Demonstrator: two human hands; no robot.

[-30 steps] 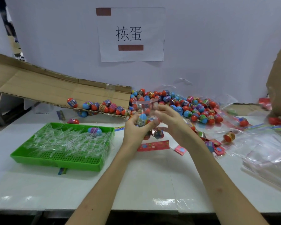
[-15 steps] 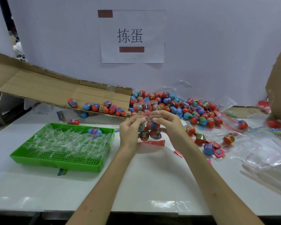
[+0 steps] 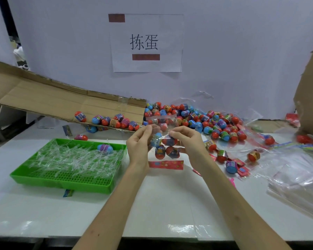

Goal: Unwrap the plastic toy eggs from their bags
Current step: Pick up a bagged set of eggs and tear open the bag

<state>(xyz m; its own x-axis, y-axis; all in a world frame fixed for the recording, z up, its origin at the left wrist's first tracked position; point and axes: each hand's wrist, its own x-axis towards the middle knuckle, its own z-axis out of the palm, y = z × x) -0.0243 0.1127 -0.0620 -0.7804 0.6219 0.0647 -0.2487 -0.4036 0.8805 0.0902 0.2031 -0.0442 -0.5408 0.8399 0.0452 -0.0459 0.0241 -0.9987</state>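
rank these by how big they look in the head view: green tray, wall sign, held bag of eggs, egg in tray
1. green tray
2. paper sign, farther off
3. bag of eggs
4. egg in the tray

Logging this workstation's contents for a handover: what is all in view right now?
bag: one, clear, eggs inside, held above the table
loose eggs: many, red, blue, purple, heaped at the wall behind the hands
tray: one, green, left on table, holds clear strips and one egg
empty bags: several, clear, right on table
cardboard flap: one, brown, left, behind tray
sign: one, white, on wall
left hand: pinches bag
right hand: pinches bag
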